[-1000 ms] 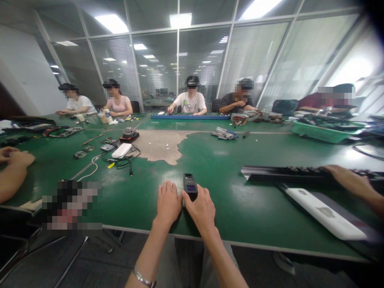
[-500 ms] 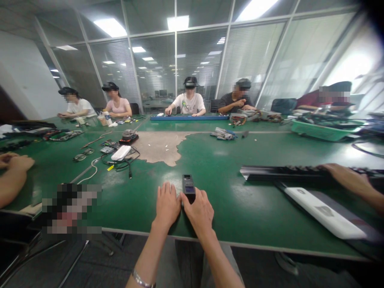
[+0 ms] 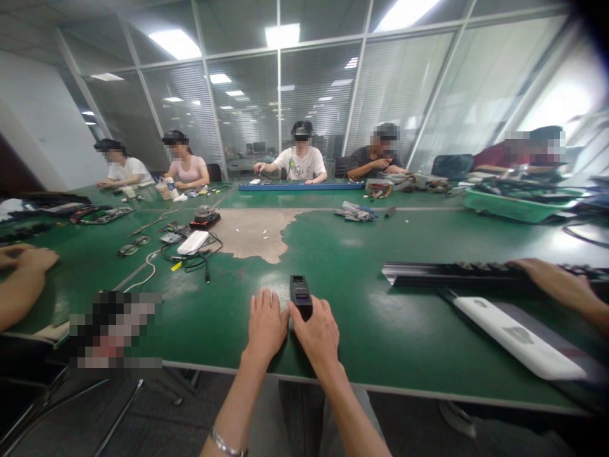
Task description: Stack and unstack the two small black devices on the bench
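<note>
Right hand (image 3: 317,327) pinches black device (image 3: 301,294); left hand (image 3: 267,324) lies flat, just left (empty, apparently). Slack grip could tip device.

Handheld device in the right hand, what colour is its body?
The handheld device is black; best seen in the head view.

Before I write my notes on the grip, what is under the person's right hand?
The right hand partly covers a black device. Its far end and small screen show; its near end and underside are hidden.
</note>
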`<state>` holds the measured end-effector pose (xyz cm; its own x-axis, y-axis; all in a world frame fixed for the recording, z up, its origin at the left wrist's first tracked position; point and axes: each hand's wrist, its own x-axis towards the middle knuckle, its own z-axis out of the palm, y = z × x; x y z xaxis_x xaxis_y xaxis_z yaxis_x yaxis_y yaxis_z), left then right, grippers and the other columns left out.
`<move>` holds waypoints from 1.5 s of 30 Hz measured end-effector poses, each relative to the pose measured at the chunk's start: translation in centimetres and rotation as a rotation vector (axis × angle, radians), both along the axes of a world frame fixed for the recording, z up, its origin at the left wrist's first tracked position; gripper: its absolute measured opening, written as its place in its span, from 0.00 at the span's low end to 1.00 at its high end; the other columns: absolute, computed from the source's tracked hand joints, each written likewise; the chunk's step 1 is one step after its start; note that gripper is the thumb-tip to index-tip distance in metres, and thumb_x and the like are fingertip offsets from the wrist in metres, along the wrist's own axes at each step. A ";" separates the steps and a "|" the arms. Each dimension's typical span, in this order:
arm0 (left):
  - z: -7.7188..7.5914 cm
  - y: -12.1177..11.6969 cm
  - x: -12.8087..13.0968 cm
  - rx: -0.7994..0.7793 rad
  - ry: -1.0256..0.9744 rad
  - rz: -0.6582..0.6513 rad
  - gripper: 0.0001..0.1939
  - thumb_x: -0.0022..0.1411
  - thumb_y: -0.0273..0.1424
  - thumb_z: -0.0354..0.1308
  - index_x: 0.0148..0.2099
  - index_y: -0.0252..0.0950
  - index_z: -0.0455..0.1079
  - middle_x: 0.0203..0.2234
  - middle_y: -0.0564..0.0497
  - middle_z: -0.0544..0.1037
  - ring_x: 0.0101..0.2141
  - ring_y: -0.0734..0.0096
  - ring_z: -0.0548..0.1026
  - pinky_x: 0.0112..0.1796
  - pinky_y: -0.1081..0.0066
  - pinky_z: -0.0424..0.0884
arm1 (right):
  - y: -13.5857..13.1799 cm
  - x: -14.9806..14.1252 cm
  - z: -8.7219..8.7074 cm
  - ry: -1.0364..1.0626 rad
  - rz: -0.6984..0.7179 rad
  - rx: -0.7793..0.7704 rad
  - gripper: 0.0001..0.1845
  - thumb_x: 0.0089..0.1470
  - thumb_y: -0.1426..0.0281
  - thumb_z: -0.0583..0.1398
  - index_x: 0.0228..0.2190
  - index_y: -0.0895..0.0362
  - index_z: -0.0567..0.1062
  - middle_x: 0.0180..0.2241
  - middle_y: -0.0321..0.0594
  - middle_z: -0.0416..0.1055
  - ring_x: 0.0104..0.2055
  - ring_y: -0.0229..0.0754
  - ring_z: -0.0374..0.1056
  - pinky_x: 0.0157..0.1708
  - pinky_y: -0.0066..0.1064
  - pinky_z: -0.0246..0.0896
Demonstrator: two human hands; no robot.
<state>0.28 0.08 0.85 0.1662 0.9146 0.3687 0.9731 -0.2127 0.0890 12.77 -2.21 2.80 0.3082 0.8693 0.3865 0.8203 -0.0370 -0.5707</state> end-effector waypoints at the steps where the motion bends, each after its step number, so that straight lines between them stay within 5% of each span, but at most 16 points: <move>1: 0.0 0.0 0.0 -0.001 -0.001 -0.001 0.27 0.70 0.40 0.42 0.62 0.28 0.63 0.61 0.34 0.64 0.63 0.50 0.59 0.61 0.48 0.55 | 0.1 0.0 0.2 0.016 0.005 0.013 0.23 0.58 0.52 0.55 0.45 0.56 0.72 0.40 0.44 0.69 0.41 0.45 0.69 0.38 0.32 0.60; 11: 0.1 -0.2 0.1 -0.005 -0.005 0.008 0.27 0.69 0.40 0.43 0.62 0.28 0.62 0.62 0.34 0.63 0.63 0.50 0.58 0.61 0.49 0.53 | 0.6 2.5 2.8 0.092 0.024 0.183 0.27 0.57 0.49 0.55 0.46 0.58 0.73 0.40 0.47 0.71 0.42 0.47 0.67 0.41 0.34 0.60; 25: -0.1 0.0 0.0 -0.011 -0.006 0.005 0.27 0.70 0.41 0.43 0.62 0.29 0.63 0.62 0.35 0.63 0.63 0.50 0.58 0.61 0.48 0.53 | 1.2 7.1 -1.7 -0.056 -0.042 0.084 0.27 0.55 0.48 0.55 0.40 0.58 0.74 0.35 0.47 0.72 0.41 0.50 0.65 0.44 0.39 0.57; 32: -0.3 0.1 0.1 -0.011 0.003 0.004 0.27 0.70 0.41 0.42 0.63 0.30 0.63 0.62 0.36 0.63 0.63 0.51 0.57 0.61 0.49 0.54 | 1.2 7.2 -2.9 -0.112 -0.058 0.106 0.34 0.55 0.50 0.55 0.51 0.65 0.69 0.43 0.55 0.72 0.46 0.53 0.65 0.47 0.41 0.56; 45: -0.3 0.0 0.0 -0.007 -0.005 0.008 0.28 0.70 0.42 0.42 0.62 0.30 0.63 0.62 0.36 0.63 0.63 0.51 0.58 0.61 0.49 0.53 | 0.7 7.3 -3.3 -0.087 -0.054 0.139 0.44 0.52 0.44 0.55 0.57 0.66 0.64 0.48 0.59 0.69 0.50 0.57 0.62 0.50 0.45 0.55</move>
<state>0.30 0.12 0.51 0.1566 0.9184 0.3633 0.9743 -0.2040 0.0956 20.11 -1.53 -0.49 0.3133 0.7887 0.5290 0.8660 -0.0085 -0.5001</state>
